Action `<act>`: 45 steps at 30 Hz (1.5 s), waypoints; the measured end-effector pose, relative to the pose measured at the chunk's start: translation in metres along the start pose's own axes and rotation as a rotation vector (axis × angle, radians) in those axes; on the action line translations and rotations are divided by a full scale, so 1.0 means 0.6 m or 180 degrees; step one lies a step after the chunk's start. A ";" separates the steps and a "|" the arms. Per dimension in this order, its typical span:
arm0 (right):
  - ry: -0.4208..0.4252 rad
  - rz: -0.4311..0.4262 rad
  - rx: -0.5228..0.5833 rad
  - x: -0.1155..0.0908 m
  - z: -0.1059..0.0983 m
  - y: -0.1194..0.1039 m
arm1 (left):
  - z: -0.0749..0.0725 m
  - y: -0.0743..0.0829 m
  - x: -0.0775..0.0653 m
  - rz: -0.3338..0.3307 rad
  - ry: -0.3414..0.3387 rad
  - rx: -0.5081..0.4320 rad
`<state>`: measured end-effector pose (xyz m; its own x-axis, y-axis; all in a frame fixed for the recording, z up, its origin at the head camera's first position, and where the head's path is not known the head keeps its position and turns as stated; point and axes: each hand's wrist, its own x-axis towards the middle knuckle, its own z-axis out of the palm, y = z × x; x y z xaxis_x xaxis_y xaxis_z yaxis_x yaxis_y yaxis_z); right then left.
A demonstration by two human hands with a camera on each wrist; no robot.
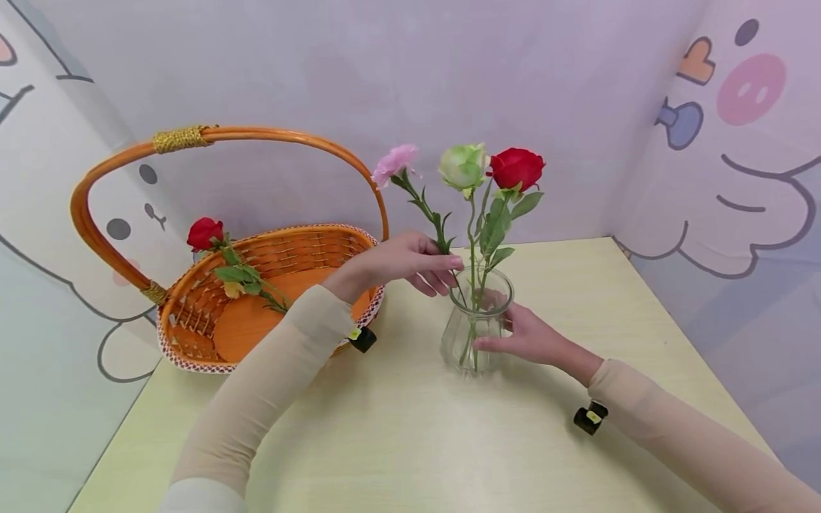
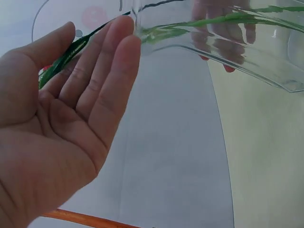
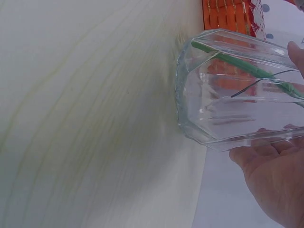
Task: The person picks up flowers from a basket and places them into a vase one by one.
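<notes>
My left hand [image 1: 417, 260] pinches the green stem of a pink carnation [image 1: 395, 164] at the mouth of a clear glass vase [image 1: 452, 340]. The stem's thin dark lower end reaches down inside the glass, as the right wrist view also shows. Around the vase's side my right hand [image 1: 539, 340] curls, thumb in front and fingers behind. A pale green rose [image 1: 463, 167] and a red rose [image 1: 517, 169] stand upright in the vase, their stems visible through the glass. In the left wrist view, the carnation's stem [image 2: 64, 61] passes between thumb and fingers.
Left of the vase sits an orange wicker basket [image 1: 192, 349] with a tall arched handle [image 1: 276, 134]. Another red rose [image 1: 205, 234] leans in it, its head over the rim. The pale wooden table [image 1: 410, 442] meets walls printed with cartoon animals.
</notes>
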<state>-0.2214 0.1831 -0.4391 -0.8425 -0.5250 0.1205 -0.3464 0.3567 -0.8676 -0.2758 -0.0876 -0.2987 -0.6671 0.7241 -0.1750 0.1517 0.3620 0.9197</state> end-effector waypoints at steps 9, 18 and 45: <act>-0.0007 0.0003 0.0022 0.001 0.001 0.000 | 0.006 0.012 0.005 -0.0233 0.0218 -0.0057; 0.0007 -0.0005 0.0008 0.001 0.000 0.003 | 0.005 0.017 0.005 -0.0333 0.0264 -0.0154; 0.0010 -0.0010 -0.0060 0.001 0.000 0.005 | -0.086 -0.042 -0.071 -0.0776 0.0348 0.0191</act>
<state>-0.2228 0.1838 -0.4415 -0.8426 -0.5239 0.1249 -0.3569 0.3695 -0.8580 -0.2886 -0.1579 -0.2961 -0.7635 0.5447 -0.3468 0.0175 0.5544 0.8321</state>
